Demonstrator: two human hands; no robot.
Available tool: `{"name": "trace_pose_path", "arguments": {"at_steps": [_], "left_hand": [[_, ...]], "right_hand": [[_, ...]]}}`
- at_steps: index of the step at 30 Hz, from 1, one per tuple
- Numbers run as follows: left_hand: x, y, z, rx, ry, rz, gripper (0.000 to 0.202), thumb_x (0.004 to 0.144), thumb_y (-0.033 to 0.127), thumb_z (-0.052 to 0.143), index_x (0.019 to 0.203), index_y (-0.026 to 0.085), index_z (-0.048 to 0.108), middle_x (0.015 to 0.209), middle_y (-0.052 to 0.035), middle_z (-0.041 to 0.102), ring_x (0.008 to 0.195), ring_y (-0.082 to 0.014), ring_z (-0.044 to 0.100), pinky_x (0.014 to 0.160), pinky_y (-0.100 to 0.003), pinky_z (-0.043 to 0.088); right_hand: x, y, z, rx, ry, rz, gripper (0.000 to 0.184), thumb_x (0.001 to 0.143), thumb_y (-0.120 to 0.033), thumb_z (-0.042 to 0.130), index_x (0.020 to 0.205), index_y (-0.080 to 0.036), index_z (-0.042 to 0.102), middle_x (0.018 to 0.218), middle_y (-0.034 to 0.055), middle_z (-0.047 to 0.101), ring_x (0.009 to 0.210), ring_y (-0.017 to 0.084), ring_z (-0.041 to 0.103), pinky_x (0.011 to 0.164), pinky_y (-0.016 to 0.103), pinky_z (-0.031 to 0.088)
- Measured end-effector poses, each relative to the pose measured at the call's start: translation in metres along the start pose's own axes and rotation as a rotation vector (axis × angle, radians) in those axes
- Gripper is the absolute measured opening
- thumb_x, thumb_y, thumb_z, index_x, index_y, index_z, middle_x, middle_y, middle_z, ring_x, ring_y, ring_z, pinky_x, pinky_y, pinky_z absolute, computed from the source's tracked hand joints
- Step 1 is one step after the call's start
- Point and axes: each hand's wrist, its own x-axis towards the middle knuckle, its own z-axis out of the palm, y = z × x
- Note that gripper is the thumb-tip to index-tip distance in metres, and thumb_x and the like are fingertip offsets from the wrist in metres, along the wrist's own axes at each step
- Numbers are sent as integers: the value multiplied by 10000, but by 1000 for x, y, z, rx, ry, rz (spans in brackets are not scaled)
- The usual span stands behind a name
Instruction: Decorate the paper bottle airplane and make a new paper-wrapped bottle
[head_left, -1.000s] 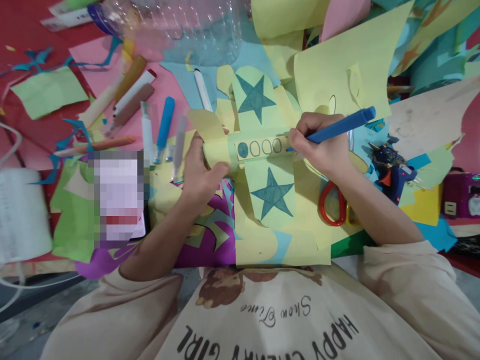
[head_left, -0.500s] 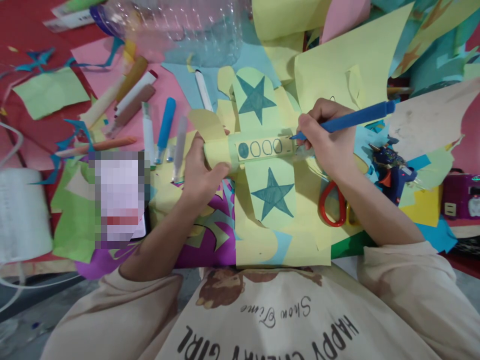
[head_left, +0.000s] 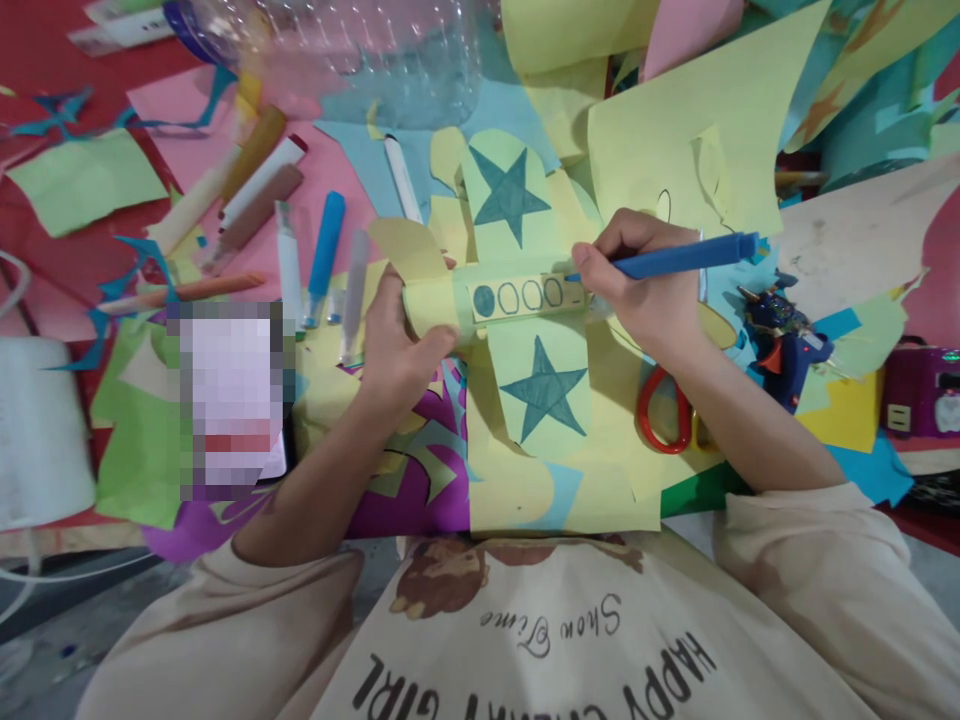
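Under everything is the red worktop point(head_left: 45, 50), strewn with coloured paper, and at its far side lies a clear plastic bottle point(head_left: 375, 65) on its side. In front of me a yellow paper sheet point(head_left: 600, 505) reaches the near edge, and over it sits my yellow paper tube point(head_left: 431, 305), lying crosswise between my two hands, with a pale green wing on the far side and another on the near side, each bearing a dark teal star. My left hand point(head_left: 405, 350) is curled round the tube's left end, thumb on the near side and fingers going round behind it. My right hand point(head_left: 641, 280), at the other end, pinches a blue marker point(head_left: 686, 257) in a writing grip, its back end pointing away to the right. Red-handled scissors point(head_left: 643, 410) lie near my right forearm. On the tube's pale yellow strip run four ovals point(head_left: 529, 294), the leftmost filled in; the marker's tip is just beyond the rightmost, though I cannot tell whether it touches the paper.
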Motion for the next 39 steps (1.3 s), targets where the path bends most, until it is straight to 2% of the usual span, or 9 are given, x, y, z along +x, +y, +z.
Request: {"name": "trace_pose_path", "arguments": {"at_steps": [4,11,18,22,28,35,39], "left_hand": [[0,1,0,17,-10,-4,511,621,248,627,1127,175,624,1090,-79,675,954,-236,651,832,-408,601],[0,1,0,39,20,28,473,656,292,646,1108,155,637,1054,-91,669,1053,-269,634,1005,-493,540],[1,0,0,37,4,33,479,655,309,656,1113,170,643,1078,-74,687,948,-227,662,835,-400,608],[1,1,1,18,28,48,462,640,286,652,1087,171,653,1020,-67,685,951,-226,652,829,-386,602],[0,1,1,54,41,30,460,634,276,643,1084,175,645,1010,-60,656,979,-237,624,856,-414,585],[2,3,1,54,15,9,485,625,279,639,1093,153,621,1042,-83,632,1021,-264,612,918,-478,563],[2,3,0,48,17,-8,509,588,241,620,1089,147,628,1040,-89,641,979,-254,614,866,-456,580]], "right_hand": [[0,-2,-1,44,-43,-18,379,826,-246,676,546,-242,420,495,-51,460,475,100,376,465,304,322],[1,2,-1,-16,-67,-21,420,809,-194,677,538,-256,362,496,-50,394,477,106,324,466,313,352],[3,7,-3,-68,-131,-7,428,797,-180,684,519,-242,364,481,-37,389,513,117,354,488,316,366],[6,11,-5,-48,-140,10,446,778,-160,685,502,-236,343,476,-37,385,496,109,360,468,311,342],[6,13,-4,54,1,43,418,873,-291,632,561,-239,359,505,-47,429,502,113,461,507,291,397],[5,1,-2,67,38,-24,379,811,-185,606,534,-254,357,497,-58,416,473,107,396,495,313,287],[5,4,-2,35,33,-42,370,804,-154,568,548,-253,320,506,-55,398,483,107,390,500,307,280]]}}
